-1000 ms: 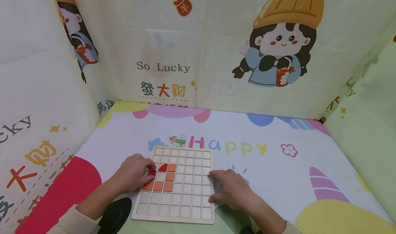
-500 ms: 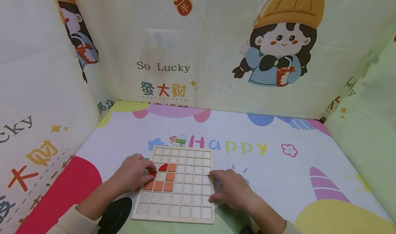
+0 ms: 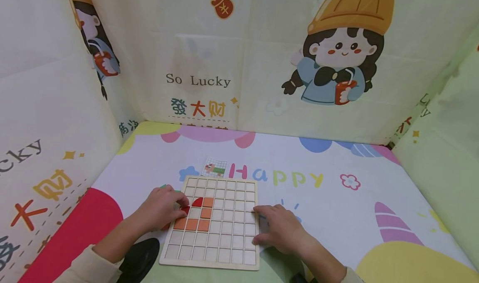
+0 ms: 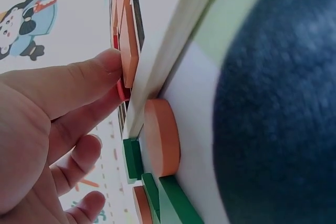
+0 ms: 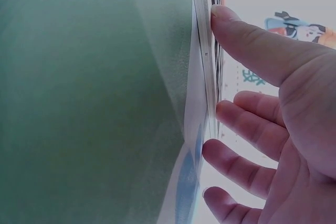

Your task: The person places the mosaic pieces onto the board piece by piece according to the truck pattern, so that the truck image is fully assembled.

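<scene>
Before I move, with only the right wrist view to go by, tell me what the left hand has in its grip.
Observer: The left hand has its thumb and a fingertip on a red piece at the left side of the board.
Operator: Name any loose pieces beside the board there.
Observer: The left wrist view shows a rounded orange piece among green pieces.
Operator: Now check the board's far edge.
Observer: A small picture card lies there, seen in the head view.
</scene>
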The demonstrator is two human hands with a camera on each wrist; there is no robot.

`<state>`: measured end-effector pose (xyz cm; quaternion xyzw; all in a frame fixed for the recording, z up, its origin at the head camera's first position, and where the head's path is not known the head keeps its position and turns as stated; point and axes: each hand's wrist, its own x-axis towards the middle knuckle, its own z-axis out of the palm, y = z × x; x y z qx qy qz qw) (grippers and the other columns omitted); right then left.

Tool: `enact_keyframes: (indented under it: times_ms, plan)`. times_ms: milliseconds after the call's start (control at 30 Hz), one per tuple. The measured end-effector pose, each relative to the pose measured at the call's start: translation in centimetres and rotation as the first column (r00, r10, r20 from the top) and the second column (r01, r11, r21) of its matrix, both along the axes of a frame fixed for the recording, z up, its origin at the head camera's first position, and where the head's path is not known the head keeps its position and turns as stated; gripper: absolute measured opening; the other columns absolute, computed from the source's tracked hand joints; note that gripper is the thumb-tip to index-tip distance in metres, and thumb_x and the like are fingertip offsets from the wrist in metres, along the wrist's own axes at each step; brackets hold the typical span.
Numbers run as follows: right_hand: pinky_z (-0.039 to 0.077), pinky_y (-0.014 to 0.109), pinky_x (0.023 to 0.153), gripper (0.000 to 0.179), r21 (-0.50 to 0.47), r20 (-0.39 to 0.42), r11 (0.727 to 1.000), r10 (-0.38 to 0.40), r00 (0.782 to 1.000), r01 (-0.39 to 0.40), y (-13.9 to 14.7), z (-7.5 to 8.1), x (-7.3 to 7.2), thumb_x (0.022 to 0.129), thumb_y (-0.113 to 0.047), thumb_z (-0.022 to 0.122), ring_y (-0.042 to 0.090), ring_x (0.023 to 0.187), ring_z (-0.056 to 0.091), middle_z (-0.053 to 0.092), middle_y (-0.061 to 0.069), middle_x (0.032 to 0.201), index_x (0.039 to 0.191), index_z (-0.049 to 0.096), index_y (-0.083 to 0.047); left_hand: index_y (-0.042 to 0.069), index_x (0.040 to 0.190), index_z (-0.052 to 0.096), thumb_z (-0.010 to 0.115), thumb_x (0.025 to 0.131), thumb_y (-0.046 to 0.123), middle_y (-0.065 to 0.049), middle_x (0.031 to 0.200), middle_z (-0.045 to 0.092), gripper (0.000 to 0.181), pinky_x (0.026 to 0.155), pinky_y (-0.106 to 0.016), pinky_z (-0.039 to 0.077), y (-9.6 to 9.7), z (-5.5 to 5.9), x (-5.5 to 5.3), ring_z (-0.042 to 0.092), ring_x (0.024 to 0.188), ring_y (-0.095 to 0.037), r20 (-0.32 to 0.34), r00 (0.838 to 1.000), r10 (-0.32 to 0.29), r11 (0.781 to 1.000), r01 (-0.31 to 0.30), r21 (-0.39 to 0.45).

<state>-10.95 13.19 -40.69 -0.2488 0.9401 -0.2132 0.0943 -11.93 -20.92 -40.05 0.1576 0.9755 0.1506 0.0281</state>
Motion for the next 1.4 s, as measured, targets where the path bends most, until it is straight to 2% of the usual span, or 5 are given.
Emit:
enact_keyframes:
  times_ms: [367,1000,1333,1400]
  plan:
    - [0.046,0.05,0.088,0.069,0.003,-0.012,1.0,0.006,1.0,-0.006,0.05,-0.18,-0.06,0.073,-0.038,0.087,0.029,0.11,0.056,0.064,0.004,0.128,0.131,0.061,-0.01,0.022,0.091,0.074,0.087,0.076,0.023,0.012,0.082,0.06,0.02,0.084,-0.047,0.043,-0.09,-0.08,-0.07,0.05,0.086,-0.016,0.023,0.999,0.022,0.999,-0.022,0.029]
    - [0.046,0.051,0.089,0.07,0.0,-0.008,1.0,0.013,1.0,-0.013,0.04,-0.09,-0.08,0.073,-0.038,0.088,0.029,0.109,0.056,0.064,0.005,0.129,0.131,0.061,-0.01,0.025,0.085,0.072,0.087,0.076,0.025,0.015,0.08,0.061,0.018,0.082,-0.047,0.042,-0.19,-0.32,0.12,0.049,0.084,-0.014,0.008,1.0,0.018,0.999,-0.018,0.033]
    - [0.046,0.05,0.088,0.069,0.001,-0.011,1.0,0.011,1.0,-0.011,0.11,-0.31,-0.19,0.074,-0.039,0.087,0.029,0.11,0.056,0.064,0.004,0.128,0.131,0.061,-0.01,0.025,0.085,0.072,0.087,0.077,0.023,0.015,0.082,0.063,0.018,0.08,-0.043,0.042,-0.05,-0.26,0.17,0.048,0.084,-0.014,0.022,1.0,0.022,0.998,-0.023,0.058]
    - [0.046,0.05,0.088,0.069,-0.001,-0.01,1.0,0.011,1.0,-0.011,0.1,-0.33,-0.15,0.073,-0.039,0.087,0.029,0.109,0.056,0.064,0.004,0.128,0.131,0.062,-0.01,0.024,0.087,0.073,0.087,0.077,0.023,0.014,0.083,0.064,0.018,0.078,-0.041,0.043,-0.05,-0.24,0.19,0.049,0.084,-0.014,0.043,0.999,0.028,0.997,-0.031,0.069]
